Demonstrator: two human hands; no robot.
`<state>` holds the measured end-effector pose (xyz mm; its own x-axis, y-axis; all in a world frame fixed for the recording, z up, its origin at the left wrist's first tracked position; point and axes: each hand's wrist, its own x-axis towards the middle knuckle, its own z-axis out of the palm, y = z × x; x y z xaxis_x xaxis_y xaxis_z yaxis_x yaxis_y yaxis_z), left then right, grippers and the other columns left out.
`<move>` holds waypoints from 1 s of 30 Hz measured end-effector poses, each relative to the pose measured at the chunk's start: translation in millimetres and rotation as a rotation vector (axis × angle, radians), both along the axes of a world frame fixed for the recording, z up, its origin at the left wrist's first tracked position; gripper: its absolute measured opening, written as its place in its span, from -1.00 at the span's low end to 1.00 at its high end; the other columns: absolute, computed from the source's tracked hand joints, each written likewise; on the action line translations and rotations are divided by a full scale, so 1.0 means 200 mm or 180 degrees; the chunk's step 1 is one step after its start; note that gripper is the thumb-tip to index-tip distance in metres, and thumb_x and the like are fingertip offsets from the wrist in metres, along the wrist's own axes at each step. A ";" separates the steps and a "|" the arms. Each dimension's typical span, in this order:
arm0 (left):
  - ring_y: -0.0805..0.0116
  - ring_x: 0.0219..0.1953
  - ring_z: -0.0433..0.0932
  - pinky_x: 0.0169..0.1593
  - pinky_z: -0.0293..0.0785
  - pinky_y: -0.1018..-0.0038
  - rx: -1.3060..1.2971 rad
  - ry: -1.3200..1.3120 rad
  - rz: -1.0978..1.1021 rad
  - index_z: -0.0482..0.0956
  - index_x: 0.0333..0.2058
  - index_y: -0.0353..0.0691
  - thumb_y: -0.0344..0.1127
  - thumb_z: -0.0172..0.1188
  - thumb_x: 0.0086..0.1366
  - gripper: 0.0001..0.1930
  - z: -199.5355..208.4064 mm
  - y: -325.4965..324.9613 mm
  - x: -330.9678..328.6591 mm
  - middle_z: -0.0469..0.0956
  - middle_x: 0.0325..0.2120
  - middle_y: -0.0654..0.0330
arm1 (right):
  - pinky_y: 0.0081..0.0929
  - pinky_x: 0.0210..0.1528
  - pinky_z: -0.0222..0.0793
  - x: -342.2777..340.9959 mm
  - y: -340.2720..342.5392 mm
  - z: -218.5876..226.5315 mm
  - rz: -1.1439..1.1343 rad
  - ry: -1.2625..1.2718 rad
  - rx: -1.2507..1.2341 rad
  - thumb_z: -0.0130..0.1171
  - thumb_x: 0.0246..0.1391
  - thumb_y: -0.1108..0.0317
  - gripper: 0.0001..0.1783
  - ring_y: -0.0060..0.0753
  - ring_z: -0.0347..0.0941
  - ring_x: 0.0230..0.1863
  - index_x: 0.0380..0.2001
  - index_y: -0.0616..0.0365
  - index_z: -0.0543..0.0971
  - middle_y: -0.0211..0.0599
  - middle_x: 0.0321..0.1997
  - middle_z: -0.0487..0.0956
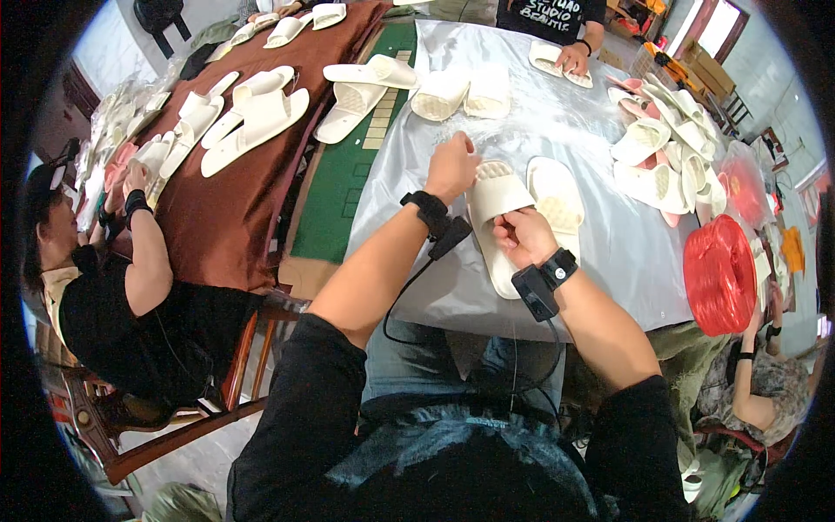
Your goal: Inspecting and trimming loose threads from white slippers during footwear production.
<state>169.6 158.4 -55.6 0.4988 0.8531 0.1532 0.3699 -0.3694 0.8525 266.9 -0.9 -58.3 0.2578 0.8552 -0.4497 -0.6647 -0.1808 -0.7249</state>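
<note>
A white slipper point(498, 198) lies sole-down in front of me on the silver-grey sheet, its toe pointing away. Beside it on the right rests a second white slipper point(557, 193). My left hand point(452, 167) is by the first slipper's toe, fingers curled together; whatever is in them is too small to make out. At the rear edge of that slipper's strap, my right hand point(525, 235) has its fingers bent in a pinch. What it grips there is hidden. Below the right hand, a thin pale line point(514, 348) hangs in front of my lap.
White and pink slippers make a pile point(665, 143) at the right, near a red roll of plastic twine point(720, 274). Further white slippers point(439, 94) lie ahead. A brown-covered table point(230, 204) is at left. Co-workers sit left and right; another's hand point(574, 59) touches slippers across the table.
</note>
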 end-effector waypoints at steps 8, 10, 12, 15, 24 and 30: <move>-0.01 -0.34 0.62 -0.25 0.49 0.19 0.0686 0.0782 0.0426 0.58 -0.44 -0.32 -0.16 0.32 0.10 -0.71 0.06 0.00 -0.06 0.62 -0.47 -0.07 | -0.58 -0.70 0.10 0.00 0.00 -0.01 -0.0020 -0.0055 -0.0053 -0.15 0.22 0.55 -0.91 -0.47 0.27 -0.63 -0.28 0.25 0.37 -0.24 -0.49 0.40; 0.01 -0.35 0.62 -0.25 0.49 0.21 0.0556 0.0992 0.0312 0.59 -0.48 -0.30 -0.13 0.33 0.08 -0.70 0.09 -0.03 -0.05 0.62 -0.47 -0.06 | -0.58 -0.71 0.09 0.01 -0.01 -0.01 -0.0013 -0.0006 0.0020 -0.15 0.22 0.55 -0.91 -0.48 0.27 -0.63 -0.28 0.24 0.38 -0.25 -0.49 0.40; 0.02 -0.36 0.62 -0.26 0.49 0.21 0.0804 0.0932 0.0198 0.62 -0.49 -0.28 -0.08 0.37 0.03 -0.67 0.10 -0.06 -0.03 0.62 -0.47 -0.04 | -0.57 -0.71 0.09 0.02 0.00 -0.02 -0.0031 -0.0002 0.0014 -0.15 0.22 0.54 -0.91 -0.48 0.28 -0.63 -0.27 0.24 0.38 -0.25 -0.49 0.40; 0.02 -0.36 0.63 -0.28 0.52 0.22 0.0818 0.1073 -0.0116 0.63 -0.47 -0.26 -0.06 0.41 -0.02 -0.65 0.12 -0.05 -0.01 0.63 -0.45 -0.01 | -0.58 -0.71 0.09 0.01 0.01 -0.02 -0.0022 -0.0037 0.0005 -0.14 0.21 0.54 -0.91 -0.48 0.28 -0.63 -0.26 0.23 0.38 -0.25 -0.49 0.40; -0.05 -0.32 0.64 -0.28 0.58 0.17 0.1442 0.1635 0.0124 0.61 -0.44 -0.29 -0.39 0.25 0.02 -0.88 0.05 -0.03 0.03 0.62 -0.43 -0.10 | -0.55 -0.71 0.10 0.00 0.03 -0.05 0.0045 -0.0129 0.0104 -0.13 0.18 0.55 -0.86 -0.44 0.30 -0.62 -0.21 0.26 0.39 -0.21 -0.46 0.43; -0.07 -0.38 0.63 -0.24 0.56 0.16 0.1328 0.1097 0.0281 0.60 -0.44 -0.33 -0.39 0.15 0.08 -0.87 0.02 -0.05 0.05 0.62 -0.45 -0.10 | -0.56 -0.62 0.17 0.02 -0.07 -0.01 0.0124 0.0004 0.0207 -0.09 0.20 0.52 -0.89 -0.46 0.33 -0.57 -0.21 0.22 0.38 -0.27 -0.44 0.44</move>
